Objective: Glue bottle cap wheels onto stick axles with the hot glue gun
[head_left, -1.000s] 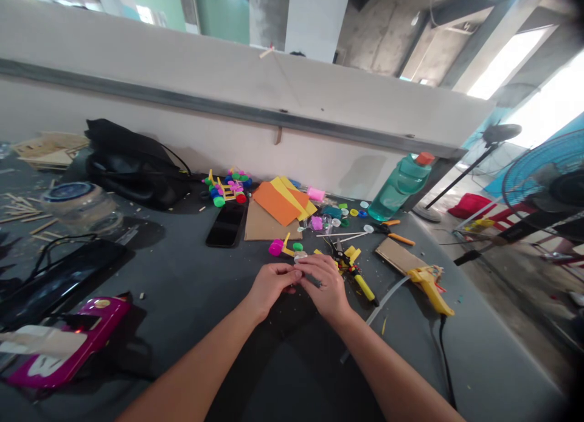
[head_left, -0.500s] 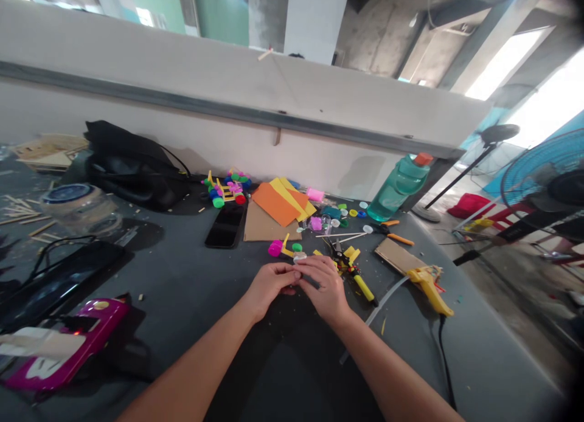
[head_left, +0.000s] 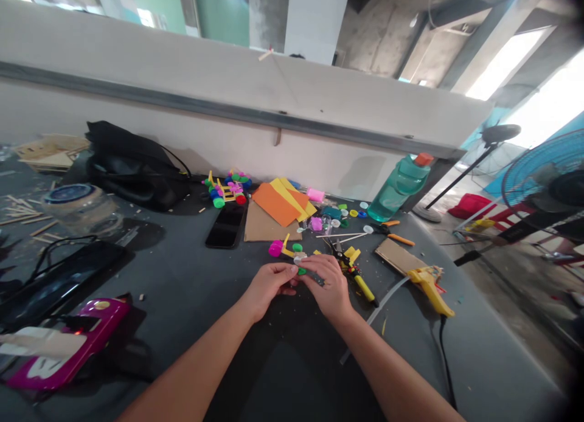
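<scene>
Mostly hidden, a small pale piece [head_left: 298, 260] sits pinched between the curled left hand [head_left: 268, 283] and right hand [head_left: 326, 286], its shape hard to make out. A green bit [head_left: 301, 271] shows just below them; a yellow-handled tool [head_left: 360, 287] lies beside the right hand.

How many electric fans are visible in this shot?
2: a pedestal fan with a blue guard at the right edge of the view, and a black stand fan farther back, beyond the bench corner. Others could be out of frame.
</scene>
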The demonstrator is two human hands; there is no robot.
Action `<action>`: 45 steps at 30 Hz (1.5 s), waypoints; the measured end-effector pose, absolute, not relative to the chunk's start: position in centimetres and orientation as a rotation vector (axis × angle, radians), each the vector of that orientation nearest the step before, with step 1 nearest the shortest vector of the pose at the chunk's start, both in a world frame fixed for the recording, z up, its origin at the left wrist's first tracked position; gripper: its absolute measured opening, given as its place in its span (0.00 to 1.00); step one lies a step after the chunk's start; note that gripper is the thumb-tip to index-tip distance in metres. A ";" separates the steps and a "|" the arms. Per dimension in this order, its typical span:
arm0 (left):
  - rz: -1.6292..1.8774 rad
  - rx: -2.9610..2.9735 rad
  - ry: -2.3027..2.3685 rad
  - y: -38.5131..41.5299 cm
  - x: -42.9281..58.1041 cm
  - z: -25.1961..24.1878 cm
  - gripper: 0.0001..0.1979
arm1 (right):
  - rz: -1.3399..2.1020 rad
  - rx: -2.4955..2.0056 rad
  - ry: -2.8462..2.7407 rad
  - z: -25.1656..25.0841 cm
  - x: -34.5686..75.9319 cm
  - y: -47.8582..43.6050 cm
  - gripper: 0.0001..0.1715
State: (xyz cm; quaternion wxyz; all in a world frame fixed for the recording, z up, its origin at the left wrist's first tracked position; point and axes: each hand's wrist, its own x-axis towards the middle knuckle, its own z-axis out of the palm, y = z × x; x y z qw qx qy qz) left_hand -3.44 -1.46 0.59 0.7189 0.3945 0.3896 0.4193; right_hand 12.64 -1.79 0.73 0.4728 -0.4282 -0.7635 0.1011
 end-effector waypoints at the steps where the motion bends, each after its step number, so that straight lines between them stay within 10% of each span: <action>1: 0.922 0.889 0.871 -1.5 -3.4 0.6 0.13 | 0.249 -1.046 -1.868 0.7 12.6 -1.8 0.10; 45: 0.926 0.976 0.961 -1.6 -2.9 0.6 0.18 | 0.333 -1.059 -1.843 1.2 12.6 -2.0 0.08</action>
